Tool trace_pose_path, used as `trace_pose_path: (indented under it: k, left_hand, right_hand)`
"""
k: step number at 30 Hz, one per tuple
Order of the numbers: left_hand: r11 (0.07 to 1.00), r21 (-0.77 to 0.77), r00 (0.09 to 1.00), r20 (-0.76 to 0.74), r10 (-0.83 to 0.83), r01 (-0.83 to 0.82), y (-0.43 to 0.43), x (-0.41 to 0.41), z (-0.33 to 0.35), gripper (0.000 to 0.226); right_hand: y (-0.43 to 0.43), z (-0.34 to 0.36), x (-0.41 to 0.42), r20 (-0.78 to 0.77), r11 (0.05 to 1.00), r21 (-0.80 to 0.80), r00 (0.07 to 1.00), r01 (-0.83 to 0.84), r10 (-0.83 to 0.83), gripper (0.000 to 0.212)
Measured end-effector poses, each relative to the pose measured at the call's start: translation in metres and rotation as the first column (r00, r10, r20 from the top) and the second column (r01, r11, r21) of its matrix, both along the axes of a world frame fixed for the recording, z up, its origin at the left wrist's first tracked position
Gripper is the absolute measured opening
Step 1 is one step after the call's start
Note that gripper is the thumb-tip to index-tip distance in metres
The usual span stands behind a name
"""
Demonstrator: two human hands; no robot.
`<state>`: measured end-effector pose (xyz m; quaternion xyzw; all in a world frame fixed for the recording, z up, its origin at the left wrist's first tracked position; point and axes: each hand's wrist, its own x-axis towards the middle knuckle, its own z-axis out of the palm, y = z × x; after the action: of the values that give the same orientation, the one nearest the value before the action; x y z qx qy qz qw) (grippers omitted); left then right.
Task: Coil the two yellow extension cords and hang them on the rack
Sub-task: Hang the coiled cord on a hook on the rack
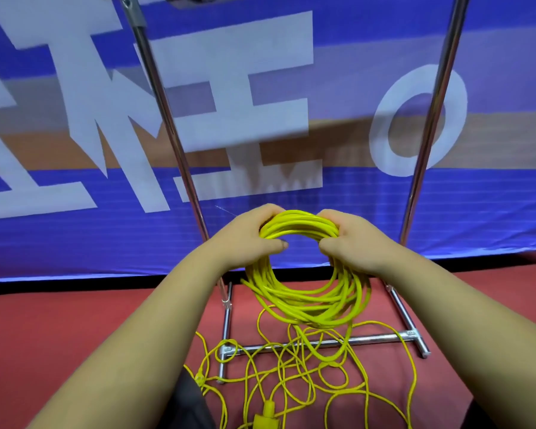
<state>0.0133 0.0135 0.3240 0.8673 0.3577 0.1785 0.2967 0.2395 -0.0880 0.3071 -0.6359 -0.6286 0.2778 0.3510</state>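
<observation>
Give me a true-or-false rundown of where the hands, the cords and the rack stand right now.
1. The left hand and the right hand both grip the top of the coiled yellow extension cord. True.
2. That coil already hangs on the chrome metal rack. False: it is held in the hands, in front of the rack's uprights.
3. Loose yellow cord lies tangled on the red floor, across the rack's base bar. True.
4. The banner behind the rack is green. False: it is a blue banner with white letters.
</observation>
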Motion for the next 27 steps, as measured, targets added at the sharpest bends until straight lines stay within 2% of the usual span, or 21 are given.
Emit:
trace_pose_path:
  k: [3,8,12,15,17,19,23,27]
  left_hand:
    - [0.999,-0.02,0.999,0.002,0.041,-0.041,0.002,-0.003,0.004,0.02]
    - [0.978,-0.148,0.976,0.142,0.167,-0.146,-0.001,-0.012,0.018,0.011]
    - [0.962,-0.225,0.908,0.35,0.23,-0.157,-0.004,-0.02,0.049,0.018]
    - [0.957,-0.228,0.841,0.47,0.268,-0.178,0.001,-0.031,0.078,0.015]
    - [0.954,-0.209,0.807,0.511,0.295,-0.216,0.006,-0.039,0.099,0.029]
    - [0.958,-0.165,0.814,0.505,0.287,-0.235,0.011,-0.046,0.119,0.038]
    - [0.93,0.101,0.872,0.396,0.289,-0.354,0.022,-0.06,0.164,0.021]
    - [0.86,0.338,0.897,0.36,0.256,-0.382,0.036,-0.069,0.203,0.021]
  right_hand:
    - [0.0,0.014,-0.007,0.043,0.999,0.026,0.998,0.037,-0.039,0.02]
    - [0.002,0.048,-0.017,-0.003,0.992,0.059,0.993,0.116,-0.116,0.026]
    - [0.012,0.081,-0.022,-0.008,0.988,0.116,0.995,0.102,-0.102,0.018]
    - [0.017,0.105,-0.025,-0.091,0.987,0.156,0.996,0.037,-0.023,0.03]
    - [0.018,0.12,-0.028,-0.19,0.988,0.142,0.978,-0.055,0.082,0.037]
    - [0.021,0.133,-0.033,-0.219,0.984,0.159,0.968,-0.084,0.118,0.035]
    - [0.039,0.168,-0.048,0.034,0.946,0.323,0.999,0.009,-0.021,0.022]
    - [0.058,0.214,-0.059,0.213,0.891,0.454,0.968,0.022,-0.133,0.02]
